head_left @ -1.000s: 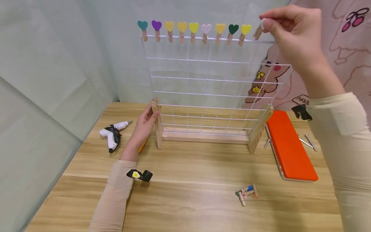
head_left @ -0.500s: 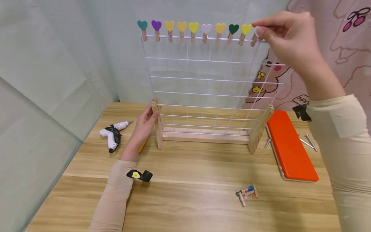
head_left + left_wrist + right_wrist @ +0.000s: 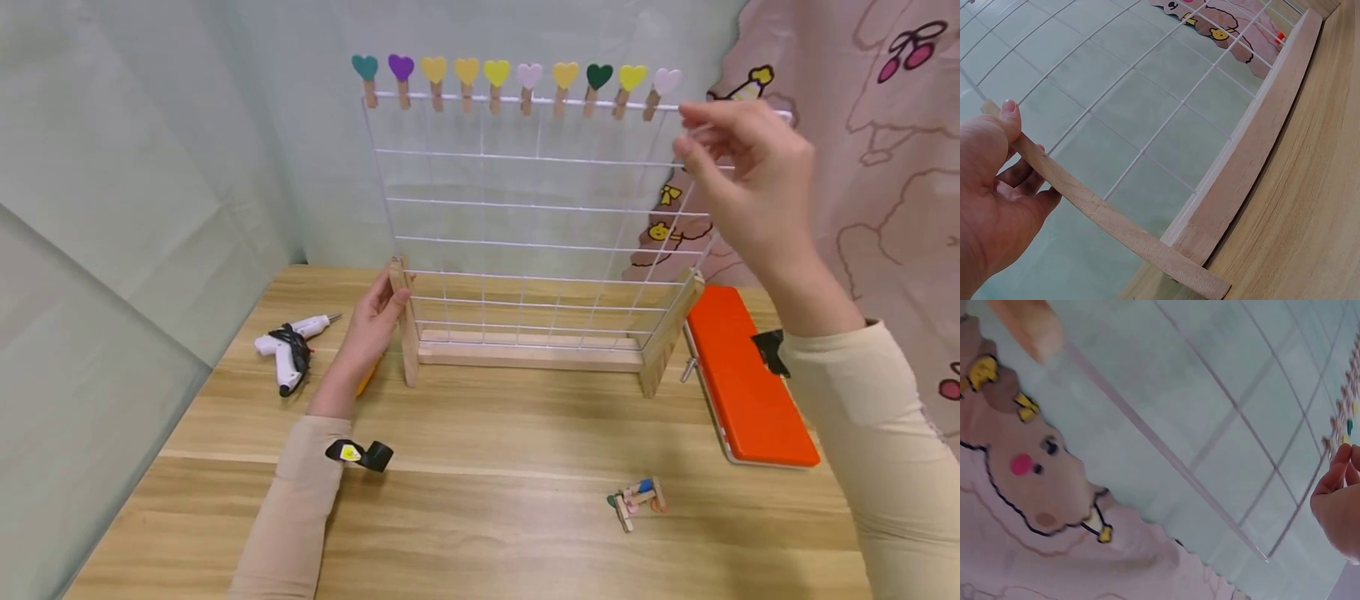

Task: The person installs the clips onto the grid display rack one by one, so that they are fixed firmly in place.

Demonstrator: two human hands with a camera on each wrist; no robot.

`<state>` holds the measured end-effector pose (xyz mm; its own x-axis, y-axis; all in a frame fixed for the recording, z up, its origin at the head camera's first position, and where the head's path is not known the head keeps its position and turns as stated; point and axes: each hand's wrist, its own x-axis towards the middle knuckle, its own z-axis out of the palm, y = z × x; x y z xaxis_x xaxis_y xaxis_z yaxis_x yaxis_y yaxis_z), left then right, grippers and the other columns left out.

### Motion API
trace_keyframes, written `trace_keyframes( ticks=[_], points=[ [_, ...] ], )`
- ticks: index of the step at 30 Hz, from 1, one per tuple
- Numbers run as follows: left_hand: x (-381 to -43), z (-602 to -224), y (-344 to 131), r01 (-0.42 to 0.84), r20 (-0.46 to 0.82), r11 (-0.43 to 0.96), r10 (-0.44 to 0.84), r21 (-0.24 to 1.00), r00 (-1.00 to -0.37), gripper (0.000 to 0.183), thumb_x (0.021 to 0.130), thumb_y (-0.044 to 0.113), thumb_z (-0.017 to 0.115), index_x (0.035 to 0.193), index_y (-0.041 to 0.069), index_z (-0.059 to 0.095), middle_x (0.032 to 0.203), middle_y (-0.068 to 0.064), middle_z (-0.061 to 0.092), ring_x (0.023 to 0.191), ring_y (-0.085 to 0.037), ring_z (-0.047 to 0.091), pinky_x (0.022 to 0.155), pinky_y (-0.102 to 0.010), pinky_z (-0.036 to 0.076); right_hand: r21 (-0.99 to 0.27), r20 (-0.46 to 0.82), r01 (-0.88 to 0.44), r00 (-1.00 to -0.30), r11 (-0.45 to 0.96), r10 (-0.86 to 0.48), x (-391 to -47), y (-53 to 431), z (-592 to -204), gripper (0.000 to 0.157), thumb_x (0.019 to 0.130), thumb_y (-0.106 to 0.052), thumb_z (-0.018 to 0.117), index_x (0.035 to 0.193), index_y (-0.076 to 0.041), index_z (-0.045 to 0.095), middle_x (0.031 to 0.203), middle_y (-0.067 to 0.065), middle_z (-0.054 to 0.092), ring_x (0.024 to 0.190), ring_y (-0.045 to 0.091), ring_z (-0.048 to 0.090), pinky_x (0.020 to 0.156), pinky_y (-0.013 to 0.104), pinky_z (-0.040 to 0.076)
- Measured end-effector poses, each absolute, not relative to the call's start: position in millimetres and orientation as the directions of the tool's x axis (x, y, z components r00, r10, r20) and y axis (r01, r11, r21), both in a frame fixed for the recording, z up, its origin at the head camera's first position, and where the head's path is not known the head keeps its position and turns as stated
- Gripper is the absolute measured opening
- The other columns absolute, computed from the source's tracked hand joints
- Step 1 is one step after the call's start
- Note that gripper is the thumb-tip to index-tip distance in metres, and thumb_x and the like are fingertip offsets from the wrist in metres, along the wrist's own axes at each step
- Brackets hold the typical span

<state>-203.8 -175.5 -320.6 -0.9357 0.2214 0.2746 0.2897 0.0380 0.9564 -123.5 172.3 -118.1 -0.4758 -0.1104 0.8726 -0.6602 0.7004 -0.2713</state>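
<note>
A white wire grid rack (image 3: pixel 532 202) stands upright on a wooden base (image 3: pixel 525 356). My left hand (image 3: pixel 372 323) grips its left wooden post (image 3: pixel 408 342), thumb in front; the left wrist view shows the same hand (image 3: pixel 991 200) round that post (image 3: pixel 1104 212). Along the top wire sits a row of small wooden clothespins with coloured hearts. At the row's right end is a clothespin with a pale heart (image 3: pixel 667 81). Just right of and below it hovers my right hand (image 3: pixel 757 179), thumb and forefinger apart, holding nothing.
Several loose heart clothespins (image 3: pixel 637 500) lie on the table (image 3: pixel 450 517) at front right. An orange-red case (image 3: pixel 750 383) lies right of the rack, with a screw (image 3: pixel 688 369) beside it. A white glue gun (image 3: pixel 288 354) with black cord lies at left.
The pale-heart clothespin in my right hand went down onto the top wire, and I let it go. My right hand then dropped away to the lower right. My left hand stayed on the post.
</note>
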Motion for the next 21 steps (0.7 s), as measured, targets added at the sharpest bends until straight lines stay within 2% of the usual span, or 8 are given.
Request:
trace_keyframes(
  ticks=[2,4,9,12,15,18,21],
  points=[
    [-207.9,-325.2,-176.5,0.300,0.285,0.040,0.218,0.953,-0.933,0.052,0.088,0.035,0.045,0.135,0.033,0.025,0.137,-0.002,0.034,0.127,-0.008,0.026,0.104,-0.033,0.023,-0.219,0.864,-0.707,-0.461,0.673,-0.203,-119.7,177.6,-139.5,0.024,0.076,0.002,0.062,0.101,0.001,0.063,0.090,0.007,0.061,0.075,0.004,0.052,0.065,0.011,0.043],
    [-208.0,-325.2,-176.5,0.305,0.290,0.039,0.217,0.951,-0.932,0.052,0.088,0.035,0.045,0.135,0.033,0.025,0.137,-0.002,0.034,0.126,-0.009,0.026,0.104,-0.033,0.024,-0.200,0.828,-0.718,-0.488,0.667,-0.277,-113.4,182.5,-163.8,0.029,0.072,0.007,0.064,0.101,0.001,0.063,0.090,0.010,0.062,0.074,0.003,0.051,0.064,0.011,0.042],
    [-202.9,-318.7,-174.8,0.286,0.270,0.050,0.211,0.957,-0.939,0.052,0.088,0.033,0.044,0.136,0.028,0.025,0.140,-0.001,0.030,0.127,-0.009,0.025,0.104,-0.033,0.022,-0.236,0.664,-0.706,-0.618,0.667,-0.420,-96.5,203.1,-231.1,0.039,0.066,0.008,0.069,0.102,-0.006,0.064,0.084,0.000,0.062,0.069,0.000,0.049,0.059,0.012,0.041],
    [-198.0,-313.5,-172.5,0.286,0.272,0.041,0.208,0.957,-0.939,0.053,0.089,0.031,0.044,0.137,0.023,0.025,0.139,-0.003,0.030,0.126,-0.011,0.026,0.104,-0.034,0.022,-0.285,0.512,-0.673,-0.709,0.683,-0.485,-84.1,215.9,-268.2,0.038,0.068,0.002,0.069,0.104,-0.009,0.062,0.077,-0.008,0.059,0.068,-0.001,0.049,0.056,0.017,0.043],
    [-194.8,-310.3,-170.7,0.291,0.276,0.041,0.210,0.956,-0.938,0.052,0.090,0.029,0.042,0.138,0.019,0.025,0.138,-0.007,0.032,0.125,-0.013,0.028,0.104,-0.035,0.024,-0.327,0.350,-0.638,-0.767,0.698,-0.538,-68.3,224.9,-300.0,0.034,0.073,-0.004,0.067,0.106,-0.010,0.061,0.081,-0.010,0.059,0.071,0.000,0.051,0.060,0.021,0.047],
    [-194.1,-309.5,-170.4,0.289,0.275,0.039,0.211,0.957,-0.938,0.052,0.090,0.028,0.042,0.138,0.018,0.024,0.136,-0.009,0.034,0.125,-0.013,0.029,0.104,-0.035,0.024,-0.386,0.208,-0.608,-0.790,0.694,-0.577,-50.5,229.2,-325.2,0.026,0.078,-0.015,0.064,0.103,-0.011,0.062,0.089,-0.008,0.061,0.077,0.003,0.054,0.065,0.023,0.048],
    [-195.4,-309.8,-169.3,0.288,0.274,0.032,0.217,0.957,-0.937,0.052,0.090,0.028,0.042,0.138,0.018,0.023,0.136,-0.009,0.035,0.125,-0.014,0.029,0.104,-0.036,0.024,-0.425,0.103,-0.607,-0.770,0.672,-0.630,-34.7,233.7,-340.4,0.023,0.082,-0.022,0.060,0.103,-0.013,0.062,0.094,-0.008,0.060,0.078,0.002,0.055,0.069,0.025,0.049]
  ],
)
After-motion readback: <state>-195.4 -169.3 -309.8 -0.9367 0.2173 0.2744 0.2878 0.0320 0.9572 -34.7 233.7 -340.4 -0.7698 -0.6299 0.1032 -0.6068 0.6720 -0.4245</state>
